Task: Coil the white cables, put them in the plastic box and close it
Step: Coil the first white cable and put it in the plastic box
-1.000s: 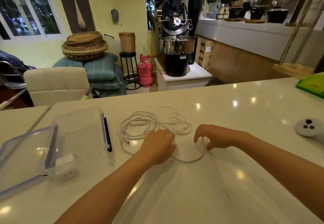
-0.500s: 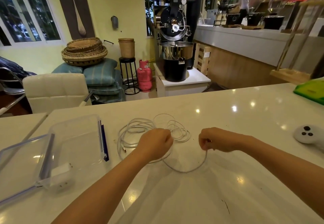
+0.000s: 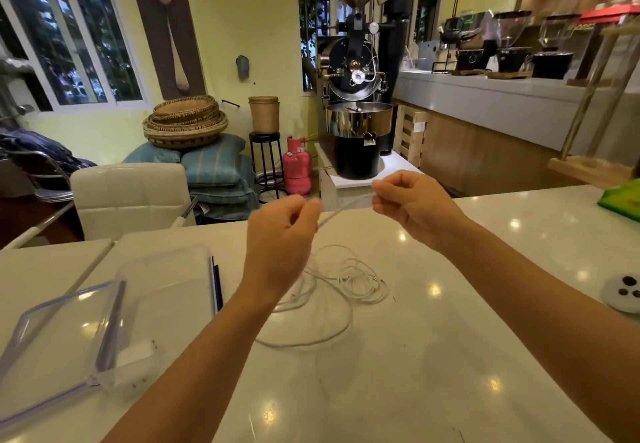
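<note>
A white cable (image 3: 341, 208) is stretched between my two raised hands above the table. My left hand (image 3: 281, 239) pinches one part of it, my right hand (image 3: 412, 204) pinches it farther right. The rest of that cable hangs down to a loose tangle of white cables (image 3: 360, 280) lying on the white table. A clear plastic box (image 3: 166, 290) stands open at the left with a white charger (image 3: 135, 356) inside. Its clear lid (image 3: 52, 335) with a purple seal lies beside it, nearer the left edge.
A white round controller (image 3: 623, 292) lies at the right edge of the white marble table (image 3: 450, 356). A green object (image 3: 623, 200) sits at the far right. A white chair (image 3: 131, 196) stands behind the table; a coffee roaster (image 3: 356, 106) is beyond.
Both hands have risen from the table, lifting a length of white cable taut between them. The camera view has tilted upward.
</note>
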{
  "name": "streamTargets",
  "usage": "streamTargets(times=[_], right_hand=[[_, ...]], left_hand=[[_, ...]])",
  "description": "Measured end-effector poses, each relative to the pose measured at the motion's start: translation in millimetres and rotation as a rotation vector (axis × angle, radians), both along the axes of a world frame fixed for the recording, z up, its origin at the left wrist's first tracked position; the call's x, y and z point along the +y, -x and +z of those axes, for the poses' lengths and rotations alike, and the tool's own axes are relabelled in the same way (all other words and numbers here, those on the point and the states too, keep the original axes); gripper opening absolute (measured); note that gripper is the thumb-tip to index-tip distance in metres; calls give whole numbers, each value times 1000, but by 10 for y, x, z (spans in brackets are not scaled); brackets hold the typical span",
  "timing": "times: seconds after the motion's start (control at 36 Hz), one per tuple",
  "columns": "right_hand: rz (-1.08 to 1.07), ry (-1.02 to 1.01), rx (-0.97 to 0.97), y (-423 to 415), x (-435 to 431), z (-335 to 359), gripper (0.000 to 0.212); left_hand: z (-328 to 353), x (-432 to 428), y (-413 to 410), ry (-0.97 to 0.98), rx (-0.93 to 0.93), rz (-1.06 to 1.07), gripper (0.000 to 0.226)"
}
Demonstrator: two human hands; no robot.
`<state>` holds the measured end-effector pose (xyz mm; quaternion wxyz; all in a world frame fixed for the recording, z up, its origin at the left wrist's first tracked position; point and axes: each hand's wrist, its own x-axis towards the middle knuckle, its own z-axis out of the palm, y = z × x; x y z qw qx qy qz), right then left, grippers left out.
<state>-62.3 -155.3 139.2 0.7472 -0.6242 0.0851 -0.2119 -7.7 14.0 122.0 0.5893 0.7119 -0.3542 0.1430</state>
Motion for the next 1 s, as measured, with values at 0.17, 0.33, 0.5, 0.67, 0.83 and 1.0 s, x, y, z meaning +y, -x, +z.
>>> streamTargets(times=[0.17, 0.33, 0.5, 0.67, 0.83, 1.0], right_hand=[[36, -184, -113, -99, 269, 90, 16], [118, 51, -112, -142, 586, -91, 14], [153, 448, -74, -175, 691, -143, 16], [-7, 433, -153, -390, 506, -5, 29], [114, 749, -184, -684, 772, 46, 31], [187, 626, -175, -796, 1121, -148, 31]], left_hand=[[152, 6, 71, -77, 235, -140, 32], [327, 31, -49, 41, 619, -343, 28], [384, 81, -187, 80, 596, -322, 27], [496, 161, -295, 109, 636, -376, 29], [624, 64, -232, 101, 738, -577, 31], [765, 91, -312, 66, 659, -584, 38]])
